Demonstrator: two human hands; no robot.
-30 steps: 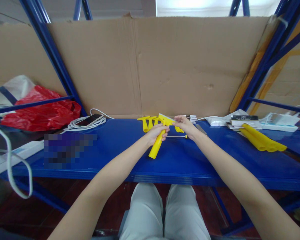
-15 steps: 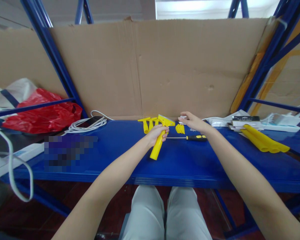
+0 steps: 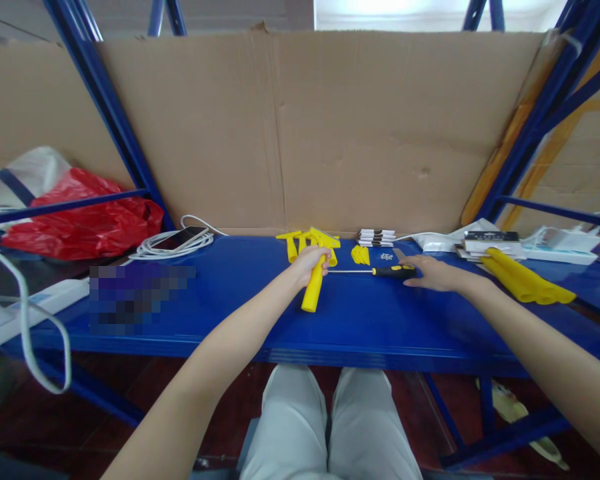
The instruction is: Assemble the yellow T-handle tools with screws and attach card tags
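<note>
My left hand [image 3: 310, 263] is closed around the handle of a yellow scraper [image 3: 311, 295], its wide head pointing away from me. Beyond that hand lie several more yellow scraper parts [image 3: 293, 249], partly hidden. A screwdriver [image 3: 391, 272] with a black and yellow handle lies sideways, its shaft tip reaching close to my left hand. At the handle's right end is my right hand [image 3: 433, 273], thumb and fingers apart on either side of it. A thin metal strip [image 3: 399, 254] lies just beyond these fingers.
Small yellow pieces [image 3: 361, 255], tiny metal parts [image 3: 387, 256] and stacked small white boxes [image 3: 376, 238] lie at the back. Yellow tubes [image 3: 525, 279] rest at right. A coiled white cable [image 3: 173, 245] with a phone and a red bag [image 3: 87, 217] are left. Cardboard [image 3: 355, 133] stands behind.
My right hand has moved from the white boxes at the back, right and nearer, to the screwdriver handle. The boxes now show uncovered. My left hand still holds the scraper, turned slightly.
</note>
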